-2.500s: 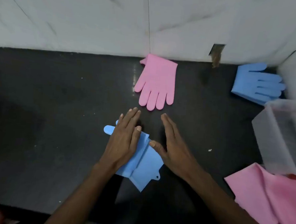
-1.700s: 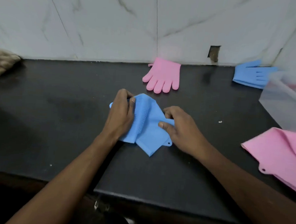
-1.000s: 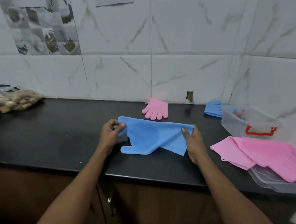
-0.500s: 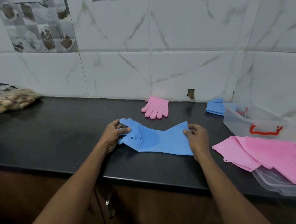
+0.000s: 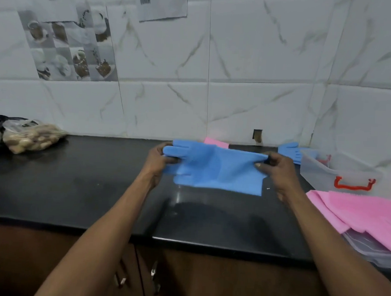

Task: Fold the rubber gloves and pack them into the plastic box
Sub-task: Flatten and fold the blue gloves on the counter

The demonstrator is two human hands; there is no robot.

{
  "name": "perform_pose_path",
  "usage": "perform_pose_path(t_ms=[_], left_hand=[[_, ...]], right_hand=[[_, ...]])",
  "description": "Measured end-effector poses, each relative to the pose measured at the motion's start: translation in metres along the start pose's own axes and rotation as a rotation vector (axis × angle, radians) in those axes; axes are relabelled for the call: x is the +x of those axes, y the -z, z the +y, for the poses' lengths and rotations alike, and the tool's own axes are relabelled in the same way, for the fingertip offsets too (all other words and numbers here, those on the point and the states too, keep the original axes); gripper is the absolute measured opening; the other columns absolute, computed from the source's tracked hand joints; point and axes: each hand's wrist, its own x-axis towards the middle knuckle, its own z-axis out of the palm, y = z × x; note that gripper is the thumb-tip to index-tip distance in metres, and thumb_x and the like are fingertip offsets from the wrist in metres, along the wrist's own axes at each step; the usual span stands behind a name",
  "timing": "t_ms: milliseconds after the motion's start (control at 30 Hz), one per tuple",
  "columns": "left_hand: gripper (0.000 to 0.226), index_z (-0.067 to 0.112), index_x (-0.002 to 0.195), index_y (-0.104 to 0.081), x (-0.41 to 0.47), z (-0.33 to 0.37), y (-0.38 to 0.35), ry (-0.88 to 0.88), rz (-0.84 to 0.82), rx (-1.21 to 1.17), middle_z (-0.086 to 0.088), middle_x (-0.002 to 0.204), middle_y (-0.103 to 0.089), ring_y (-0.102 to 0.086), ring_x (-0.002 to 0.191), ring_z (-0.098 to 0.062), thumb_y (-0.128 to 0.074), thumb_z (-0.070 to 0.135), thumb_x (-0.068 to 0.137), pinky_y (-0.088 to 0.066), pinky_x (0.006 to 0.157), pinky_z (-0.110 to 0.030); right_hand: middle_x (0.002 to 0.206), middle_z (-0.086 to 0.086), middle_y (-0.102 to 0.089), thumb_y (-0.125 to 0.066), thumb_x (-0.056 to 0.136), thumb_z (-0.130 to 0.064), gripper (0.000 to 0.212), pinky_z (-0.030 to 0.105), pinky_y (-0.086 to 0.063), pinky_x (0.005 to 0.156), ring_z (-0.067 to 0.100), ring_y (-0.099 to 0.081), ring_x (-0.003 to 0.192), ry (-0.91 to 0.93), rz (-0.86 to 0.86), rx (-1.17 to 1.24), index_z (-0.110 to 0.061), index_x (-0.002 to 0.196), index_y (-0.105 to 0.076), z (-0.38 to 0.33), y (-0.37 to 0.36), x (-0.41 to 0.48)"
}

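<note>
Now both hands, left (image 5: 158,159) and right (image 5: 277,169), pinch the blue glove (image 5: 216,171) stretched between them.

A: Arms?
B: Both bare forearms reach forward from the lower corners, converging a little toward the middle.
A: Left hand (image 5: 158,160)?
B: Raised, fingers curled shut, pinching the finger end of the blue rubber glove (image 5: 216,170).
A: Right hand (image 5: 277,169)?
B: Level with the left, well apart, thumb and fingers clamped on the glove's cuff end.
</note>
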Motion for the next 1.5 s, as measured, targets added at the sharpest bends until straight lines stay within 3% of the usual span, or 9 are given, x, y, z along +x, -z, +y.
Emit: perform_pose_path(t_ms=[133, 267, 433, 533, 800, 1000, 1133, 1333, 1500], left_hand=[[0.018, 0.006, 0.084, -0.070, -0.010, -0.012, 0.008, -0.125, 0.040, 0.022, -0.006, 0.083, -0.070, -0.065, 0.079, -0.016, -0.069, -0.003, 0.068, -0.058, 0.073, -0.032], [0.032, 0.005, 0.080, -0.076, -0.020, -0.042, 0.034, 0.013, -0.358, 0.336, -0.006, 0.117, -0.059, -0.062, 0.104, -0.016, -0.062, -0.023, 0.075, -0.047, 0.093, -0.029], [0.036, 0.014, 0.084, -0.081, -0.027, -0.052, 0.043, 0.090, -0.514, 0.397, 0.013, 0.126, -0.061, -0.061, 0.115, -0.007, -0.063, -0.017, 0.076, -0.050, 0.093, -0.018], [0.037, 0.011, 0.088, -0.080, -0.031, -0.052, 0.045, 0.096, -0.499, 0.340, 0.010, 0.130, -0.060, -0.060, 0.118, -0.011, -0.061, -0.018, 0.075, -0.052, 0.094, -0.023], [0.048, 0.003, 0.106, -0.076, -0.033, -0.045, 0.036, 0.081, -0.493, 0.304, -0.003, 0.130, -0.066, -0.056, 0.128, -0.019, -0.049, -0.024, 0.078, -0.045, 0.107, -0.037], [0.022, 0.015, 0.091, -0.079, -0.012, -0.001, 0.023, -0.084, -0.182, -0.010, -0.007, 0.091, -0.078, -0.073, 0.085, -0.019, -0.068, 0.017, 0.072, -0.058, 0.072, -0.030], [0.023, 0.011, 0.098, -0.075, 0.008, 0.016, 0.017, 0.060, -0.099, -0.272, -0.013, 0.094, -0.076, -0.073, 0.083, -0.024, -0.079, 0.012, 0.075, -0.059, 0.071, -0.034], [0.016, -0.001, 0.093, -0.075, -0.020, -0.024, 0.001, 0.377, -0.027, -0.041, -0.027, 0.095, -0.073, -0.072, 0.085, -0.039, -0.071, -0.006, 0.079, -0.061, 0.067, -0.041], [0.012, 0.001, 0.087, -0.075, -0.024, -0.036, -0.007, 0.516, -0.002, 0.107, -0.021, 0.090, -0.076, -0.074, 0.070, -0.027, -0.078, 0.001, 0.075, -0.059, 0.064, -0.032]], right_hand=[[0.096, -0.005, -0.071, -0.059, 0.081, 0.013, 0.037, 0.015, -0.053, 0.070, 0.007, -0.064, 0.094, 0.079, -0.018, -0.155, -0.020, 0.068, -0.069, -0.005, 0.020, -0.010], [0.104, 0.002, -0.066, -0.051, 0.079, 0.020, 0.041, 0.014, -0.042, 0.089, 0.014, -0.061, 0.106, 0.097, -0.262, -0.522, -0.014, 0.066, -0.068, 0.022, 0.038, -0.038], [0.110, -0.003, -0.065, -0.054, 0.083, 0.016, 0.041, 0.001, -0.035, 0.078, 0.004, -0.059, 0.102, 0.054, -0.337, -0.699, -0.017, 0.067, -0.071, 0.039, 0.046, -0.054], [0.117, -0.006, -0.064, -0.052, 0.083, 0.015, 0.042, 0.001, -0.034, 0.079, 0.006, -0.057, 0.110, 0.077, -0.345, -0.719, -0.019, 0.067, -0.070, 0.040, 0.047, -0.055], [0.121, -0.003, -0.069, -0.049, 0.087, 0.017, 0.039, 0.035, -0.032, 0.112, 0.011, -0.043, 0.137, -0.014, -0.361, -0.491, -0.014, 0.068, -0.062, 0.034, 0.043, -0.050], [0.080, -0.013, -0.074, -0.054, 0.087, 0.009, 0.032, 0.011, -0.049, 0.062, -0.003, -0.067, 0.077, 0.090, -0.007, -0.139, -0.022, 0.088, -0.060, -0.026, 0.025, -0.011], [0.080, 0.000, -0.074, -0.062, 0.087, 0.004, 0.019, 0.020, -0.053, 0.050, 0.011, -0.070, 0.067, -0.068, 0.071, 0.076, -0.014, 0.086, -0.068, -0.034, 0.019, 0.014], [0.109, 0.019, -0.068, -0.067, 0.086, 0.003, 0.029, 0.037, -0.058, 0.069, 0.031, -0.069, 0.092, -0.509, 0.117, -0.253, 0.003, 0.114, -0.065, 0.033, 0.018, 0.001], [0.106, 0.011, -0.067, -0.070, 0.086, -0.006, 0.017, 0.034, -0.049, 0.074, 0.022, -0.061, 0.090, -0.415, 0.193, -0.539, -0.003, 0.102, -0.070, 0.042, 0.012, -0.018]])
